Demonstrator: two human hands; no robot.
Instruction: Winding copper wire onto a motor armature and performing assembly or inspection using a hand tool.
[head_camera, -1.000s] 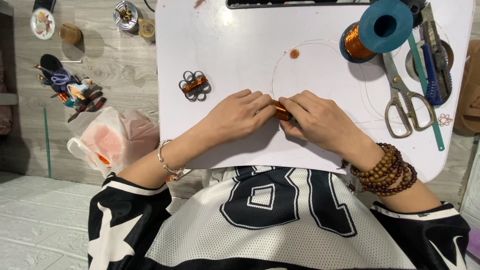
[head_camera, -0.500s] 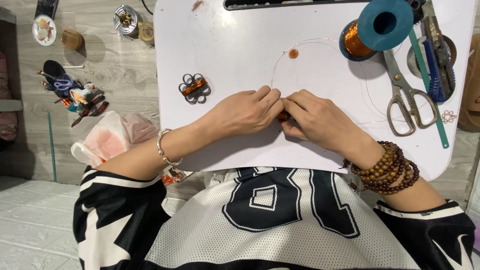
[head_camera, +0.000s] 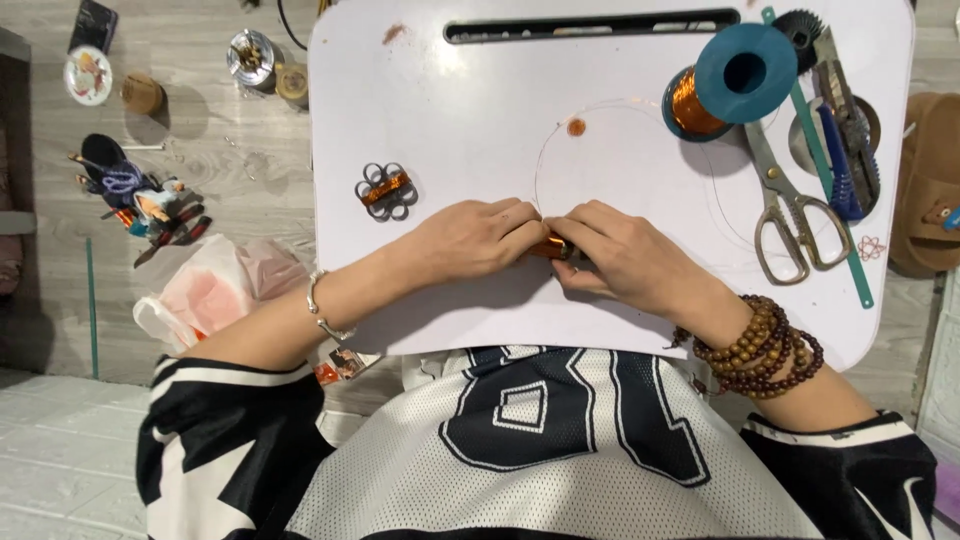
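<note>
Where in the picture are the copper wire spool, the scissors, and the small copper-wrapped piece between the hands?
copper wire spool (head_camera: 735, 80): head view, on its blue top flange.
scissors (head_camera: 790, 215): head view, near the pivot, above the handle loops.
copper-wrapped piece (head_camera: 550, 247): head view, on the orange winding showing between the fingertips.

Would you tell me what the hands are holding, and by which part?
Both hands, left and right, pinch a small copper-wound piece, one at each end.

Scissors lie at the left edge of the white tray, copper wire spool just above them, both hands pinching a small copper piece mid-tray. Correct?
Not quite: the head view shows the scissors at the tray's right edge. The rest holds: spool above them, left hand and right hand pinching the copper piece.
</note>
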